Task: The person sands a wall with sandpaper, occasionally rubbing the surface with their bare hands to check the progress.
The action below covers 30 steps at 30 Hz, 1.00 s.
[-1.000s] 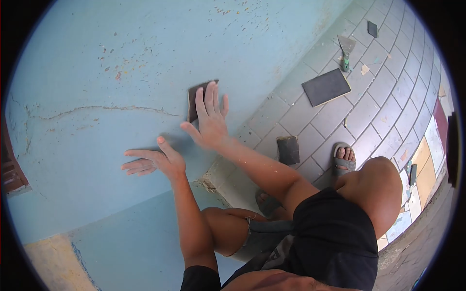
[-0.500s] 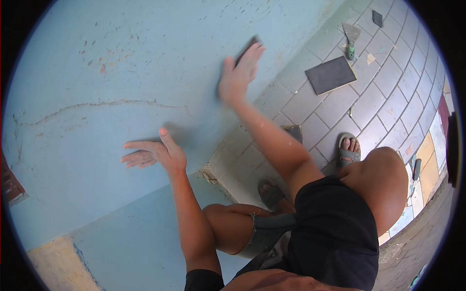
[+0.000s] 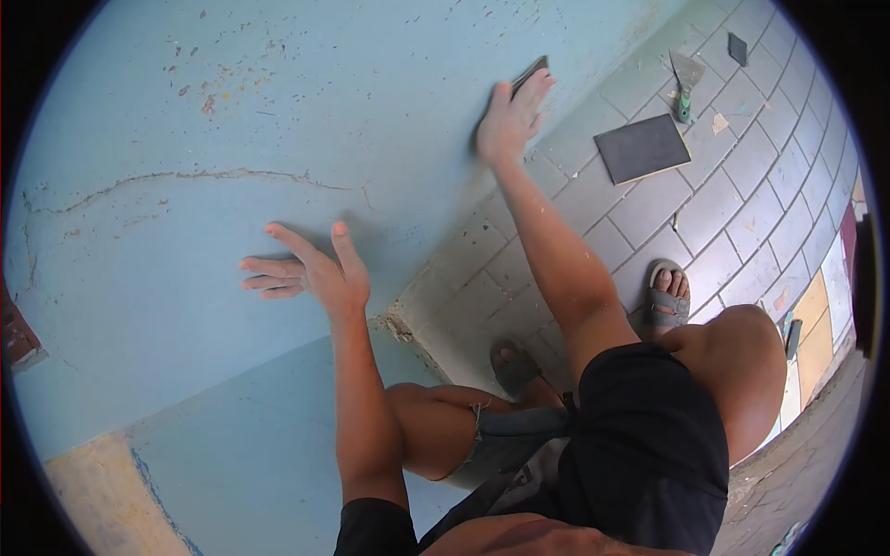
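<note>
My right hand (image 3: 512, 116) presses a thin dark pad (image 3: 531, 74) flat against the light blue wall (image 3: 185, 306), low down near the floor. Only the pad's edge shows past my fingers. Further left, my left hand (image 3: 320, 271) is open with its fingers spread, at the wall and holding nothing; whether it touches the surface is hard to tell. A long crack (image 3: 213, 174) runs across the wall above my left hand. Chipped, stained spots (image 3: 209, 100) mark the wall higher up.
On the grey tiled floor (image 3: 640, 208) lie a dark rectangular sheet (image 3: 642, 149), a scraper with a green handle (image 3: 684, 97) and a small dark piece (image 3: 737, 49). My sandalled feet (image 3: 667, 296) stand near the wall's broken corner (image 3: 397, 324).
My right hand and the pad have moved right and slightly up along the wall. My left hand has shifted slightly right, with its fingers spread wider. The view has tilted a little.
</note>
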Tool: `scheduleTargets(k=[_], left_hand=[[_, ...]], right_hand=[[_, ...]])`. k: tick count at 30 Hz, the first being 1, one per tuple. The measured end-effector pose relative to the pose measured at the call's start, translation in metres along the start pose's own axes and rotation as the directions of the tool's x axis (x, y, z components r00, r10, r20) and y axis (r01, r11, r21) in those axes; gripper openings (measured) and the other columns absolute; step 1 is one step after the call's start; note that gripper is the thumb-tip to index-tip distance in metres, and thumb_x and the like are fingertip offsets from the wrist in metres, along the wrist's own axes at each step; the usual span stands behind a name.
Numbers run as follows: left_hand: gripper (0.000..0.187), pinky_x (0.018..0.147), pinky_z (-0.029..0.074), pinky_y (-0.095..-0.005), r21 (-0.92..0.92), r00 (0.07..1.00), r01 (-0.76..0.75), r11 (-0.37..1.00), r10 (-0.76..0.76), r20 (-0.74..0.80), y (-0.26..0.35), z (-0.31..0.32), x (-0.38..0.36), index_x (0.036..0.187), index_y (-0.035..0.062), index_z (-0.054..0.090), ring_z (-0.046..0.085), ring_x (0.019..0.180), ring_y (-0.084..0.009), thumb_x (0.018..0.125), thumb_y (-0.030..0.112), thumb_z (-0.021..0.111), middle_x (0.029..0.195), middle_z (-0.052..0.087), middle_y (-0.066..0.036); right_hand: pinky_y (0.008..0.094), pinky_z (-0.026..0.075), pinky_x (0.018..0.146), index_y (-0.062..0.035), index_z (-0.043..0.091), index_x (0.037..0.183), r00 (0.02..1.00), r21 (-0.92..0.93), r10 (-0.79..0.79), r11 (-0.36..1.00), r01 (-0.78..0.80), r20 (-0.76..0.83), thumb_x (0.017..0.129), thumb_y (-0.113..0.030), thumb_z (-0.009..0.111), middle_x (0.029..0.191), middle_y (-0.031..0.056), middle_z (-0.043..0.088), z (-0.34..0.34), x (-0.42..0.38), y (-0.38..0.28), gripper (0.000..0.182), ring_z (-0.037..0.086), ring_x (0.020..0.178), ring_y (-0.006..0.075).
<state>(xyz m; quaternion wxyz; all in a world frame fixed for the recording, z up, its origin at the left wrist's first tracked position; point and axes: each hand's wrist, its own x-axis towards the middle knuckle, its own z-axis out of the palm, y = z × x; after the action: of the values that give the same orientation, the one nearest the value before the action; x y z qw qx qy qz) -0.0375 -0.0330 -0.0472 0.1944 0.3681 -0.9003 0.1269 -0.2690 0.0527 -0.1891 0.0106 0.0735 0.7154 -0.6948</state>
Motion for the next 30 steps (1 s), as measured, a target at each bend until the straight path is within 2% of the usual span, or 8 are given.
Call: scheduleTargets(k=[3,9,13,16,19,22,24,30], left_hand=[[0.104,0.095,-0.018,-0.0812,-0.149,0.996,-0.022,0.989,0.008,-0.089,0.012,0.000,0.004,0.160,0.0100,-0.010,-0.040,0.131,-0.0628,0.095,0.070,0.044,0.148,-0.039,-0.038],[0.102,0.096,-0.020,-0.0799,-0.117,0.992,-0.012,0.993,-0.003,-0.129,0.002,-0.001,0.001,0.160,0.0092,-0.012,-0.038,0.135,-0.0596,0.096,0.069,0.041,0.152,-0.036,-0.034],[0.103,0.097,-0.020,-0.0786,-0.119,0.987,0.018,0.993,-0.037,-0.158,-0.012,-0.018,0.007,0.157,0.0047,-0.016,-0.038,0.135,-0.0583,0.098,0.068,0.038,0.152,-0.038,-0.033],[0.103,0.098,-0.020,-0.0776,-0.199,0.983,0.030,0.979,-0.065,-0.170,0.000,-0.006,0.011,0.156,0.0039,-0.019,-0.039,0.135,-0.0587,0.098,0.067,0.038,0.152,-0.039,-0.033],[0.105,0.098,-0.020,-0.0775,-0.222,0.984,0.068,0.973,-0.103,-0.148,0.005,-0.005,0.008,0.156,0.0036,-0.020,-0.039,0.134,-0.0596,0.098,0.068,0.038,0.151,-0.040,-0.033],[0.106,0.097,-0.020,-0.0782,-0.241,0.989,0.072,0.968,-0.100,-0.105,0.003,-0.011,0.007,0.155,0.0027,-0.021,-0.039,0.133,-0.0608,0.097,0.069,0.039,0.149,-0.040,-0.035],[0.107,0.096,-0.020,-0.0786,-0.245,0.991,0.078,0.966,-0.102,-0.087,-0.003,-0.014,0.005,0.155,0.0023,-0.022,-0.039,0.132,-0.0614,0.097,0.069,0.039,0.148,-0.040,-0.037],[0.106,0.096,-0.021,-0.0789,-0.193,0.993,0.022,0.981,-0.044,-0.111,-0.001,-0.005,0.004,0.155,0.0041,-0.021,-0.040,0.131,-0.0629,0.096,0.070,0.038,0.147,-0.039,-0.040]], right_hand=[[0.0528,0.002,0.121,0.0027,0.000,0.158,0.979,0.141,0.204,0.969,-0.202,0.001,0.105,-0.036,0.037,0.167,0.0244,-0.002,0.007,-0.018,-0.011,0.075,-0.002,0.155,0.0343],[0.0570,0.000,0.120,-0.0008,-0.004,0.159,0.914,0.120,-0.017,0.992,-0.035,0.406,0.103,-0.047,0.040,0.165,0.0287,-0.009,0.022,-0.181,-0.021,0.085,-0.005,0.154,0.0390],[0.0475,0.005,0.123,0.0019,-0.003,0.158,0.816,0.290,0.576,0.773,-0.565,0.052,0.106,-0.050,0.029,0.164,0.0295,-0.007,0.020,-0.023,0.034,0.081,-0.001,0.155,0.0375],[0.0447,0.005,0.123,0.0033,-0.002,0.158,0.851,0.269,0.521,0.811,-0.520,0.073,0.106,-0.051,0.029,0.164,0.0297,-0.006,0.040,-0.059,0.012,0.081,0.000,0.154,0.0385],[0.0457,-0.003,0.123,0.0049,-0.008,0.156,0.853,0.168,0.241,0.921,-0.351,0.464,0.107,-0.053,0.022,0.164,0.0296,-0.011,0.017,-0.163,-0.055,0.082,-0.008,0.154,0.0381],[0.0454,-0.002,0.124,0.0047,-0.008,0.156,0.948,0.175,0.224,0.948,-0.265,0.225,0.108,-0.051,0.020,0.164,0.0272,-0.012,0.031,-0.111,-0.002,0.079,-0.005,0.154,0.0374],[0.0451,0.000,0.124,0.0048,-0.006,0.157,0.849,0.255,0.516,0.811,-0.526,0.112,0.109,-0.045,0.025,0.165,0.0252,-0.012,0.029,-0.047,0.038,0.076,-0.002,0.154,0.0365],[0.0443,0.000,0.124,0.0050,-0.006,0.156,0.794,0.313,0.443,0.750,-0.582,0.416,0.109,-0.041,0.029,0.165,0.0251,-0.012,0.033,-0.141,-0.047,0.074,-0.007,0.154,0.0362]])
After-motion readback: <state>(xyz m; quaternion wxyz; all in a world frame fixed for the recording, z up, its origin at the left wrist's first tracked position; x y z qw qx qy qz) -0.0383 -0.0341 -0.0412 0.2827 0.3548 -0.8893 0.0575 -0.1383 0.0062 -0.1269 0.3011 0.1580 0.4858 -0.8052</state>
